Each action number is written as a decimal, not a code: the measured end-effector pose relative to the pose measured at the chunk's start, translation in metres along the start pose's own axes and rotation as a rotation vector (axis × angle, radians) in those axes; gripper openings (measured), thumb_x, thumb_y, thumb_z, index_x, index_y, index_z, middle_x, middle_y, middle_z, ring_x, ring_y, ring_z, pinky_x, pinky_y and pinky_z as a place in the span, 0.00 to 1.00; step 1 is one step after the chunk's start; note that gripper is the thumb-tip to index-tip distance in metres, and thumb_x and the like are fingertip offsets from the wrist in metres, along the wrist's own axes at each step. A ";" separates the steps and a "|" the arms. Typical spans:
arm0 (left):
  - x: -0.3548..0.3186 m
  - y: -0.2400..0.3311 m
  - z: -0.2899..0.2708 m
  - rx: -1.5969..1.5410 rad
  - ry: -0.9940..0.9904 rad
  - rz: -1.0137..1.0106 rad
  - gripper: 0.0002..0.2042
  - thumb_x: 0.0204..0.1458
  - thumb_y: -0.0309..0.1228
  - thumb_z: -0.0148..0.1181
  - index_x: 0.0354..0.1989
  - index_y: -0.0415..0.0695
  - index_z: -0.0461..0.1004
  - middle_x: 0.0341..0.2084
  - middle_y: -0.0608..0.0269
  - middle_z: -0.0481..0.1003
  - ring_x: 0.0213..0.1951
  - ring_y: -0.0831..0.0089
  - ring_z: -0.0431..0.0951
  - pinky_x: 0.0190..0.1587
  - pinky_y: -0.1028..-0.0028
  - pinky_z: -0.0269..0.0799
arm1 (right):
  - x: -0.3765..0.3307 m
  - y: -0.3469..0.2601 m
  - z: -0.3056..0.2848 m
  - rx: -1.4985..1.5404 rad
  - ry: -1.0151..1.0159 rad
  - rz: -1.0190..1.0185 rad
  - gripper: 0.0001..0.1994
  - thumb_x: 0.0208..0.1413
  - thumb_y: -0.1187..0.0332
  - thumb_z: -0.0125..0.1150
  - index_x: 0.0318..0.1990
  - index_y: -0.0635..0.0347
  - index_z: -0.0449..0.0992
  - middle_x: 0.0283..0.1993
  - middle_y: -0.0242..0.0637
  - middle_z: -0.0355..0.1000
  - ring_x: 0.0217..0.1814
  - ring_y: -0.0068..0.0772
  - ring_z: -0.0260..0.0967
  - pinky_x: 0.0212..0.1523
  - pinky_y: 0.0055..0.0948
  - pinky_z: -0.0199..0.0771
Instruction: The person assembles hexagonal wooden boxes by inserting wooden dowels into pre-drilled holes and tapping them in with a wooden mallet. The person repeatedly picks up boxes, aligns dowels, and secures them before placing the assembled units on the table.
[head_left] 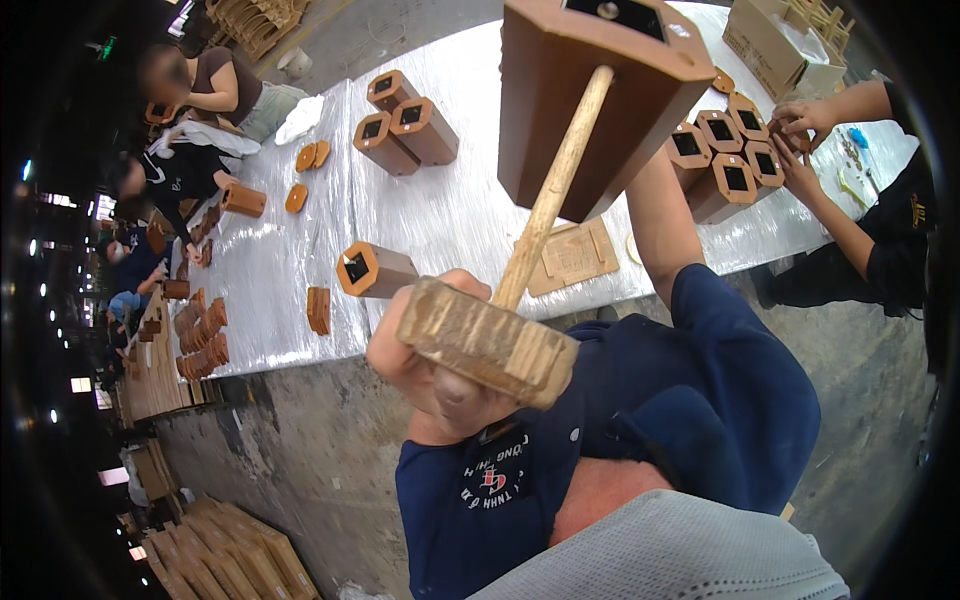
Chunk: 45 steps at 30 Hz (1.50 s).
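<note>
My left hand [428, 388] is closed around the block-shaped head of a wooden mallet [485, 342]. The mallet's pale round handle slants up from the block, and its far end overlaps the side of a large brown wooden box [600, 120]. This box is many-sided, with a dark square opening at its top end, and it looms close in front. My right forearm [663, 215] reaches up behind the box; my right hand and its fingers are hidden there. A similar smaller-looking box [385, 272] lies beyond my left hand on the wrapped table.
Plastic film covers the table [300, 220]. Several brown boxes [405, 130] stand further back, near loose orange-brown lids [297, 198]. A flat wooden board [572, 260] lies at the near edge. At right, a co-worker's hands [805, 150] work beside grouped boxes [735, 165]. A carton [775, 50] stands behind.
</note>
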<state>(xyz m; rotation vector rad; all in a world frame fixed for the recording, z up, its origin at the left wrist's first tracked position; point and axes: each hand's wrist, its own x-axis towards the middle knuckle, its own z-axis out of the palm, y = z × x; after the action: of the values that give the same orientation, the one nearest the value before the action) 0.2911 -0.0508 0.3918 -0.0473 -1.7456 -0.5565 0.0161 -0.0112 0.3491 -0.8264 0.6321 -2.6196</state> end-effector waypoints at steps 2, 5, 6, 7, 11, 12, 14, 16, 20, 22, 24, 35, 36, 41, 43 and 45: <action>0.003 -0.001 0.005 -0.003 -0.052 0.029 0.37 0.52 0.44 0.60 0.68 0.51 0.48 0.37 0.51 0.64 0.28 0.68 0.69 0.25 0.73 0.64 | -0.003 0.000 0.000 0.000 0.008 -0.001 0.43 0.46 0.46 0.69 0.63 0.66 0.60 0.59 0.45 0.67 0.62 0.39 0.64 0.61 0.40 0.67; 0.010 -0.002 0.015 0.003 -0.115 0.083 0.38 0.51 0.41 0.62 0.69 0.54 0.48 0.36 0.53 0.64 0.27 0.69 0.69 0.24 0.74 0.63 | -0.003 0.004 0.002 0.005 0.006 0.003 0.43 0.46 0.46 0.69 0.63 0.66 0.60 0.59 0.45 0.67 0.62 0.39 0.64 0.61 0.40 0.67; 0.014 -0.004 0.021 0.003 -0.128 0.098 0.39 0.50 0.41 0.63 0.69 0.55 0.49 0.36 0.54 0.64 0.27 0.69 0.69 0.24 0.74 0.63 | 0.000 0.004 0.002 0.018 0.003 -0.005 0.43 0.46 0.46 0.69 0.63 0.66 0.60 0.59 0.45 0.67 0.62 0.39 0.64 0.61 0.40 0.67; 0.015 -0.005 0.026 0.007 -0.138 0.111 0.39 0.49 0.40 0.64 0.69 0.56 0.49 0.36 0.54 0.65 0.27 0.69 0.69 0.24 0.74 0.62 | -0.001 0.007 0.002 0.010 0.002 0.001 0.43 0.46 0.46 0.69 0.64 0.66 0.60 0.59 0.45 0.67 0.62 0.39 0.64 0.61 0.40 0.67; 0.018 -0.009 0.038 0.003 -0.132 0.117 0.41 0.47 0.37 0.67 0.70 0.60 0.50 0.35 0.57 0.65 0.26 0.70 0.69 0.22 0.75 0.61 | -0.002 0.006 0.003 0.003 0.004 0.002 0.43 0.46 0.46 0.69 0.64 0.66 0.60 0.59 0.45 0.67 0.62 0.39 0.64 0.61 0.40 0.67; 0.018 -0.008 0.039 0.007 -0.133 0.113 0.42 0.47 0.36 0.68 0.70 0.61 0.51 0.34 0.58 0.65 0.26 0.71 0.69 0.22 0.75 0.61 | -0.004 0.006 0.003 0.003 0.006 0.004 0.44 0.46 0.46 0.69 0.64 0.66 0.60 0.59 0.45 0.67 0.62 0.39 0.64 0.61 0.40 0.67; 0.020 -0.009 0.041 0.016 -0.130 0.107 0.43 0.45 0.34 0.69 0.70 0.63 0.51 0.34 0.59 0.66 0.25 0.71 0.69 0.21 0.76 0.60 | -0.004 0.008 0.003 0.003 0.005 0.009 0.44 0.46 0.46 0.69 0.64 0.66 0.60 0.59 0.45 0.66 0.62 0.39 0.64 0.61 0.40 0.67; 0.021 -0.009 0.044 0.037 -0.125 0.105 0.44 0.44 0.33 0.71 0.71 0.65 0.52 0.33 0.60 0.66 0.25 0.72 0.69 0.21 0.76 0.60 | -0.005 0.009 0.001 0.009 0.003 0.016 0.44 0.46 0.46 0.69 0.64 0.66 0.60 0.59 0.45 0.66 0.62 0.39 0.64 0.61 0.40 0.67; 0.027 -0.015 0.053 0.130 -0.084 0.203 0.43 0.46 0.39 0.71 0.71 0.63 0.54 0.32 0.61 0.66 0.26 0.70 0.67 0.23 0.74 0.58 | -0.007 0.009 0.000 -0.002 0.006 0.020 0.44 0.46 0.46 0.69 0.64 0.66 0.60 0.60 0.45 0.66 0.62 0.39 0.64 0.61 0.40 0.66; 0.029 -0.022 0.056 0.217 -0.064 0.248 0.42 0.48 0.44 0.69 0.71 0.60 0.54 0.32 0.61 0.65 0.28 0.68 0.66 0.27 0.71 0.57 | -0.008 0.008 0.000 -0.005 0.009 0.015 0.44 0.46 0.46 0.69 0.64 0.66 0.60 0.60 0.45 0.66 0.62 0.39 0.64 0.61 0.40 0.66; 0.028 -0.027 0.059 0.256 -0.040 0.266 0.41 0.49 0.47 0.68 0.71 0.58 0.54 0.33 0.60 0.65 0.30 0.67 0.65 0.30 0.68 0.57 | -0.008 0.009 0.000 -0.003 0.008 0.018 0.44 0.46 0.46 0.69 0.64 0.66 0.59 0.60 0.45 0.66 0.62 0.39 0.64 0.61 0.39 0.66; 0.038 -0.025 0.040 0.389 -0.125 0.284 0.41 0.49 0.42 0.66 0.69 0.39 0.54 0.43 0.49 0.63 0.41 0.59 0.66 0.40 0.65 0.65 | -0.008 0.015 0.004 -0.004 0.004 0.028 0.44 0.45 0.46 0.69 0.64 0.67 0.59 0.60 0.46 0.66 0.63 0.39 0.63 0.61 0.39 0.66; 0.036 -0.022 0.032 0.388 -0.145 0.254 0.41 0.48 0.43 0.67 0.69 0.42 0.55 0.43 0.50 0.63 0.41 0.59 0.66 0.40 0.65 0.64 | -0.008 0.014 0.000 -0.009 0.009 0.024 0.45 0.45 0.46 0.69 0.64 0.67 0.59 0.60 0.46 0.66 0.63 0.39 0.63 0.61 0.39 0.66; -0.005 -0.039 -0.093 0.580 0.009 0.198 0.37 0.54 0.52 0.56 0.65 0.38 0.57 0.42 0.51 0.67 0.40 0.60 0.71 0.38 0.63 0.71 | -0.001 0.006 -0.005 0.003 0.015 0.003 0.45 0.45 0.46 0.69 0.64 0.67 0.59 0.60 0.46 0.65 0.63 0.39 0.63 0.61 0.39 0.65; 0.013 -0.029 -0.092 0.626 0.444 -0.009 0.34 0.57 0.50 0.52 0.61 0.32 0.61 0.40 0.49 0.71 0.38 0.61 0.76 0.31 0.66 0.75 | -0.006 0.006 -0.006 -0.012 0.017 0.003 0.45 0.45 0.46 0.69 0.64 0.67 0.59 0.60 0.46 0.65 0.63 0.39 0.63 0.61 0.39 0.65; 0.000 -0.068 -0.108 0.820 0.361 0.115 0.32 0.57 0.47 0.51 0.59 0.29 0.63 0.40 0.47 0.73 0.37 0.62 0.77 0.27 0.70 0.77 | -0.011 0.002 -0.006 -0.017 0.023 -0.001 0.45 0.45 0.46 0.69 0.64 0.67 0.58 0.60 0.46 0.65 0.63 0.39 0.63 0.61 0.39 0.65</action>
<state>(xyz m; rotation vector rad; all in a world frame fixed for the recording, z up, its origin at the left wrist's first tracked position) 0.3670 -0.1531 0.3843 0.4961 -1.4875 0.2515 0.0211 -0.0061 0.3389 -0.8028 0.6619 -2.6314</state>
